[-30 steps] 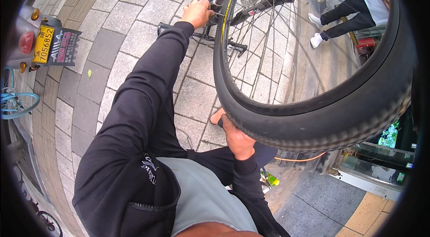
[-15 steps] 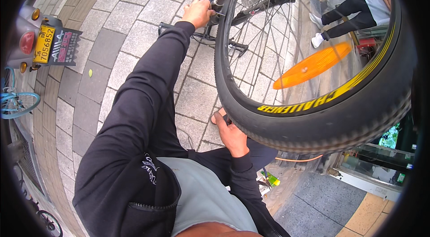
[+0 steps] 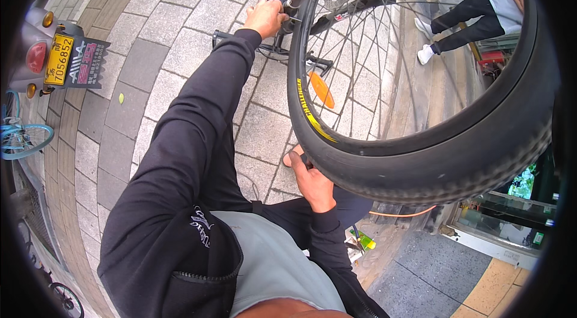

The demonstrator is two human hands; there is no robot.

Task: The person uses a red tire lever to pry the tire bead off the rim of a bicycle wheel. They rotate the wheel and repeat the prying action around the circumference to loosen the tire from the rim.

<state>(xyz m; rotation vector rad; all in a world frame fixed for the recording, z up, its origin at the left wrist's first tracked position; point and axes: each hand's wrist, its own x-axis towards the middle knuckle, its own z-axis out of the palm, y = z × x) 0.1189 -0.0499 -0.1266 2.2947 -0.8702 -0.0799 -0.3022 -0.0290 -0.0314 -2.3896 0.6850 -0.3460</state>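
Left hand closed on the black bicycle frame, contact partly hidden by the fingers. Right hand partly curled, just beside the lower left of the tyre; cannot tell whether it touches or grips anything. Wheel right of centre, beside the frame and above the paving, orange reflector inside its rim
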